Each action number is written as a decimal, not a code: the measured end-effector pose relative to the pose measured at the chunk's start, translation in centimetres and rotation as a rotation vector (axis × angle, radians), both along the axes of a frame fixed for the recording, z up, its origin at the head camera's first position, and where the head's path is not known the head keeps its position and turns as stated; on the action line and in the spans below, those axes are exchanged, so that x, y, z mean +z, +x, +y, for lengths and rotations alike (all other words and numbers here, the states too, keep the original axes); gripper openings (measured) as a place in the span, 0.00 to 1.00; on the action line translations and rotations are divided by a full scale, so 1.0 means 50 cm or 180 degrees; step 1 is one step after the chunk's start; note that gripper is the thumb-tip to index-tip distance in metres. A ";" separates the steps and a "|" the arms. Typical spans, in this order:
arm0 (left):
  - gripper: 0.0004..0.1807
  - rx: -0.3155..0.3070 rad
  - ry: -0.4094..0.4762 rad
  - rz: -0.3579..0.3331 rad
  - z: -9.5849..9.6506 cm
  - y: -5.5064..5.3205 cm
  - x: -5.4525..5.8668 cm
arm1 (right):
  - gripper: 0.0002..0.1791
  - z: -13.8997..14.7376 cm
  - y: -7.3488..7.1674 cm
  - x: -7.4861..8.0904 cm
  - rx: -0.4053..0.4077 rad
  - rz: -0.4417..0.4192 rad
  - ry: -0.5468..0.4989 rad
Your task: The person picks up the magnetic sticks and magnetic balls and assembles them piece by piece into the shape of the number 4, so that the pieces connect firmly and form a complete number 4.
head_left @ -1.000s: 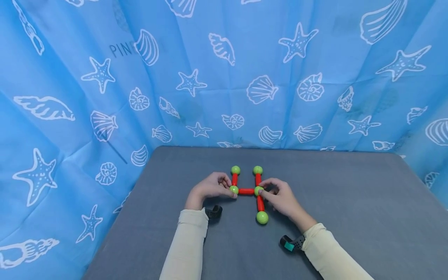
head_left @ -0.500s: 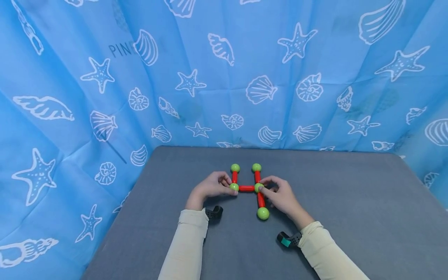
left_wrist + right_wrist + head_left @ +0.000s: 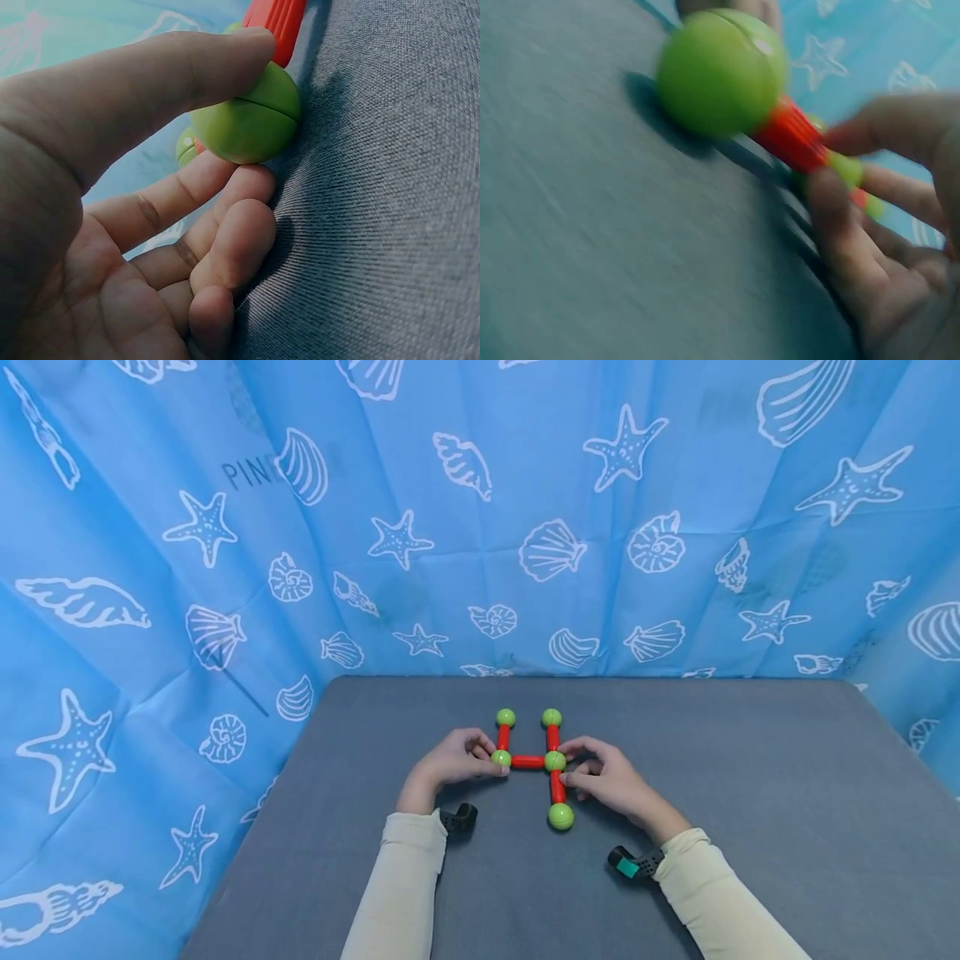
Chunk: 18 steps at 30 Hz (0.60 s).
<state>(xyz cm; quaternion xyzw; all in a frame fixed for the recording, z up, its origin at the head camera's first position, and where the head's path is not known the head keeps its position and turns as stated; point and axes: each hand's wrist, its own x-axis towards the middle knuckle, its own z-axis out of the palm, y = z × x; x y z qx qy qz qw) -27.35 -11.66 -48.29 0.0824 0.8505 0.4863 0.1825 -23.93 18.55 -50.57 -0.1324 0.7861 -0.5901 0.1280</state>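
Note:
A flat figure of several green balls joined by ribbed red rods lies on the grey table. My left hand [image 3: 455, 756] pinches the left corner ball [image 3: 251, 120] between thumb and fingers. The crossbar rod [image 3: 528, 762] runs from it to the right junction ball [image 3: 555, 761]. At that junction, my right hand [image 3: 609, 777] has its thumb on the near red rod [image 3: 791, 139] and its fingers close beside the ball. The near end ball [image 3: 560, 817] points toward me. Two more balls, the far left one [image 3: 506, 717] and the far right one [image 3: 552, 717], top the far rods.
The grey cloth-covered table [image 3: 360, 718] reaches back to a blue curtain [image 3: 480, 552] with white shells and starfish. Black straps with small mounts, such as the right one [image 3: 633, 862], sit at both wrists.
The figure has slid slightly away from me. My right thumb has moved off the junction ball onto the near red rod. The left hand keeps its pinch.

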 end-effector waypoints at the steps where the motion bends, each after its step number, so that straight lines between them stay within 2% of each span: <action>1: 0.19 0.0006 -0.0004 -0.0001 0.000 0.000 0.001 | 0.27 0.007 -0.001 0.001 0.0122 -0.0014 -0.0033; 4: 0.19 0.0024 -0.0021 -0.0012 0.000 0.001 0.002 | 0.31 0.023 -0.003 0.000 0.0411 -0.0042 -0.0157; 6: 0.19 0.0030 -0.0024 -0.0026 0.000 0.001 0.003 | 0.33 0.028 -0.004 -0.001 0.0498 -0.0054 -0.0228; 18: 0.20 0.0026 -0.0005 -0.0048 -0.001 -0.002 -0.001 | 0.35 0.027 -0.007 -0.010 0.0505 -0.0044 -0.0279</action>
